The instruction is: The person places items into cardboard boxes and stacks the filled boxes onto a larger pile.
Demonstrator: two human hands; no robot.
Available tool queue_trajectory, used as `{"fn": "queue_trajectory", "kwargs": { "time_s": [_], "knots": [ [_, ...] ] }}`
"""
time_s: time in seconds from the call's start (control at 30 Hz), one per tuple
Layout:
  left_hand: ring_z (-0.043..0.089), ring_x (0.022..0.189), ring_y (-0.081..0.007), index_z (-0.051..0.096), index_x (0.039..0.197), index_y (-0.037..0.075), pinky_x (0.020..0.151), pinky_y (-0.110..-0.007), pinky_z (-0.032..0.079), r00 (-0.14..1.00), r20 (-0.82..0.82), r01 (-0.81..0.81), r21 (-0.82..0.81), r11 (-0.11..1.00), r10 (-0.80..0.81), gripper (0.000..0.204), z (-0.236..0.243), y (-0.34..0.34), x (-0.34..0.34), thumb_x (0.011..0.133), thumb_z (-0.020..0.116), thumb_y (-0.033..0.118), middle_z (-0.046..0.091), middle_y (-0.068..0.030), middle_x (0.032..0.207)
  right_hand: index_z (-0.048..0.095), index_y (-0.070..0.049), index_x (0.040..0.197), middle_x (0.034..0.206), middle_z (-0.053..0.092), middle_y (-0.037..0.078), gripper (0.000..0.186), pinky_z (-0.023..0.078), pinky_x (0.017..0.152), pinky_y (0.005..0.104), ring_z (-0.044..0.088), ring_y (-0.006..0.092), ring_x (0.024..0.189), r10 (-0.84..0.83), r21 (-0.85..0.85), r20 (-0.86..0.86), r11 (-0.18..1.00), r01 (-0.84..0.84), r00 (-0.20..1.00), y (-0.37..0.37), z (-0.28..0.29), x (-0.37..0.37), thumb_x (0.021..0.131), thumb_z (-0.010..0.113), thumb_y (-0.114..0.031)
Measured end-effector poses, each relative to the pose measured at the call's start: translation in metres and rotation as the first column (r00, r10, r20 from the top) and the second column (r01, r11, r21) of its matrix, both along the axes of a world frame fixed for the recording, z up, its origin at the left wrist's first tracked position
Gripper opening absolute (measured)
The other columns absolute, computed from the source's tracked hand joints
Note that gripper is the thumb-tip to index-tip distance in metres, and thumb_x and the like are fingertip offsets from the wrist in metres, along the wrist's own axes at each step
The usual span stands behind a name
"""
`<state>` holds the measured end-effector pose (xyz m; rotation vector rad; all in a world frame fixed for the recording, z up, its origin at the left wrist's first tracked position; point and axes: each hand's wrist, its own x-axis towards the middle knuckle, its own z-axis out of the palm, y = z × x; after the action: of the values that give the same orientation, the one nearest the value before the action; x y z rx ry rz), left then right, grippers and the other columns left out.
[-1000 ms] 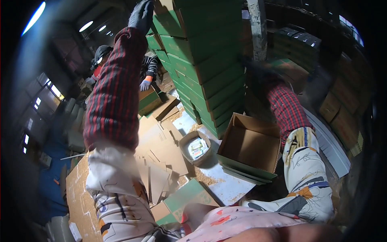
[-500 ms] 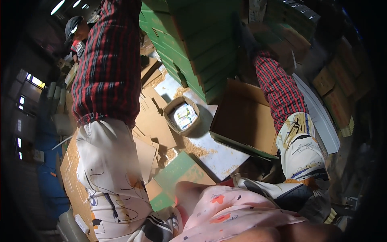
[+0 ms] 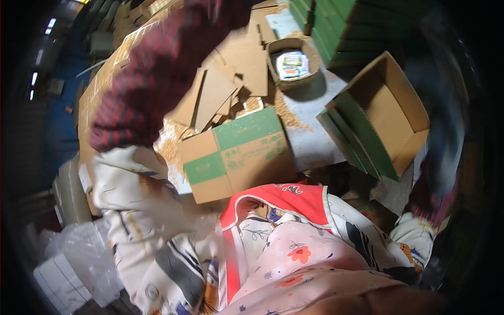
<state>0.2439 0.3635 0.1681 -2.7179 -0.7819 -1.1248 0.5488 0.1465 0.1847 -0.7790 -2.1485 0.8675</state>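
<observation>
One right hand [image 3: 442,118] shows only as a blue-grey blur just beside the open carton [image 3: 391,123], nearer us than the cut-off green stack [image 3: 341,31]; we cannot tell its grip. Left hand: beyond the upper edge, state unseen.

An open-topped corrugated carton [image 3: 370,131] gapes up at me by the right edge of the pale work surface [image 3: 315,144], bare brown cardboard inside, green on its outer side. It sits askew, one corner toward the tall stack of green cartons [image 3: 357,31] just beyond. Green cardboard panels [image 3: 344,136] lie layered along its left side; whether they're attached, I can't tell.
</observation>
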Motion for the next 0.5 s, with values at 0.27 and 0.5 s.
{"fn": "queue_trajectory", "kwargs": {
  "time_s": [0.27, 0.5],
  "knots": [
    [0.024, 0.136, -0.0390, 0.023, 0.146, 0.008, 0.109, -0.060, 0.010, 0.182, -0.581, -0.930, -0.363, -0.052, 0.793, 0.096, -0.310, -0.310, -0.234, 0.076, 0.056, 0.064, 0.030, -0.0217, 0.146, 0.032, 0.004, 0.139, 0.125, 0.053, 0.023, 0.075, 0.046, 0.089, 0.0341, 0.055, 0.0243, 0.110, -0.422, -0.764, 0.401, 0.336, 0.551, 0.813, -0.115, -0.342, -0.110, 0.087, 0.063, -0.041],
    [0.009, 0.137, -0.0493, 0.013, 0.147, 0.007, 0.112, -0.054, 0.013, 0.594, -0.325, -0.424, -0.904, -0.058, 0.735, 0.111, -0.282, -0.428, -0.269, 0.067, 0.066, 0.063, 0.009, -0.0283, 0.150, 0.016, 0.006, 0.143, 0.133, 0.040, 0.035, 0.089, 0.035, 0.103, 0.0426, 0.041, 0.0456, 0.124, -0.433, -0.322, 0.530, 0.692, 0.646, 0.729, -0.135, -0.327, -0.197, 0.082, 0.064, -0.038]
  ]
}}
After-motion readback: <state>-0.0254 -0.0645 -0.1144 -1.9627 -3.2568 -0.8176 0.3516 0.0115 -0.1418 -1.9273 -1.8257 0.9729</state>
